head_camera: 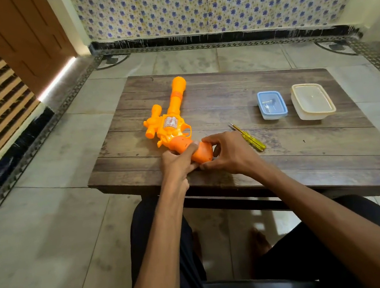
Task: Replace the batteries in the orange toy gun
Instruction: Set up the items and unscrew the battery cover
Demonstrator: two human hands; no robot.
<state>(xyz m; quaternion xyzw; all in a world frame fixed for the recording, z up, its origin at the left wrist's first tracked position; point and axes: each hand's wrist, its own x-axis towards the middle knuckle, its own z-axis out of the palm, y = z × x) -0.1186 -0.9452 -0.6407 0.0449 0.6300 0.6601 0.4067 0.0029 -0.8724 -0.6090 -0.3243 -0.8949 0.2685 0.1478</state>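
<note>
On the table (279, 148), both hands on the toy gun (169, 120)
Left hand (177, 163) grips its handle; right hand (229, 151) pinches the butt; screwdriver (250, 138) beside

My two bare forearms reach forward and converge. My left hand (177, 163) wraps the handle of the orange plastic toy gun (170, 122), thumb on top; my right hand (229, 153) pinches its butt end with curled fingers (212, 138).

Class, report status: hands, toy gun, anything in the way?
Left hand grips toy gun handle; right hand pinches handle end. Gun flat on table. Screwdriver beside right hand, untouched.
</note>
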